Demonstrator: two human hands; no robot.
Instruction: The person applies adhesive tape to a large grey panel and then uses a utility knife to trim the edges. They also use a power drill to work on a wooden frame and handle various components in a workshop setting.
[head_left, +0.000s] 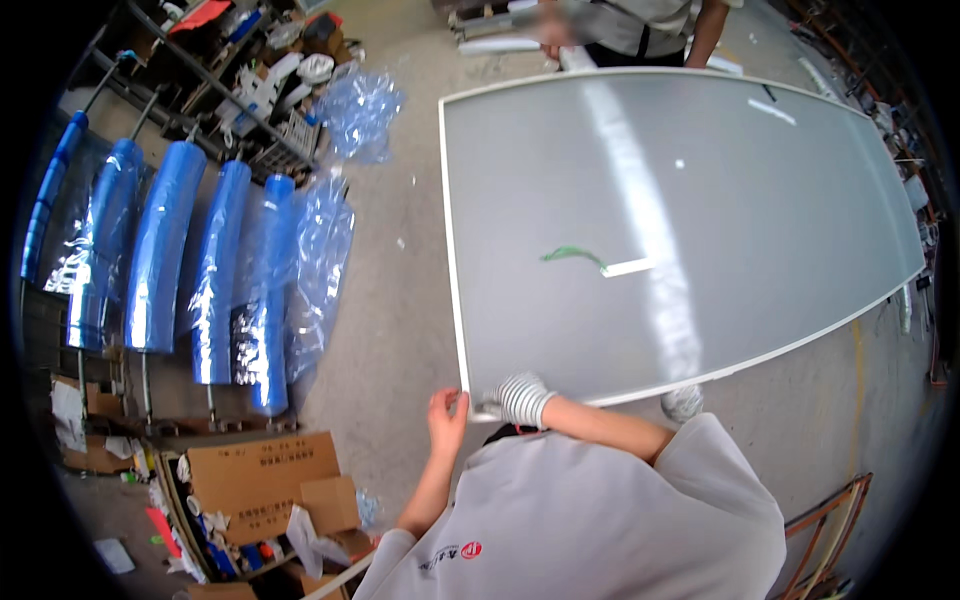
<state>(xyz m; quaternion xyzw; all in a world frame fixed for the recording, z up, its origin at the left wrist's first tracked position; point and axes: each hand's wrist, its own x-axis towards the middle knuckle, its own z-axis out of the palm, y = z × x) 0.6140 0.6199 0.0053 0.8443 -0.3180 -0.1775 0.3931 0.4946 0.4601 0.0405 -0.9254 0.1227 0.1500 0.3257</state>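
A large grey panel (540, 190) in a thin white frame lies flat in front of me. At its near left corner, my left hand (447, 412) is bare, its thumb raised beside the frame and its fingers curled. My right hand (523, 400) wears a grey-and-white striped glove and reaches across to the same corner. Its fingers are closed there on something small that I cannot make out. A white strip (628, 268) and a green strand (575, 252) lie on the panel. By the near edge sits a crumpled grey-white lump (683, 402).
Several rolls of blue plastic film (165, 250) hang on a rack at left. Loose clear film (360, 110) lies on the floor. Cardboard boxes (265, 480) stand at lower left. Another person (640, 30) stands beyond the panel. A brown frame (830, 530) leans at lower right.
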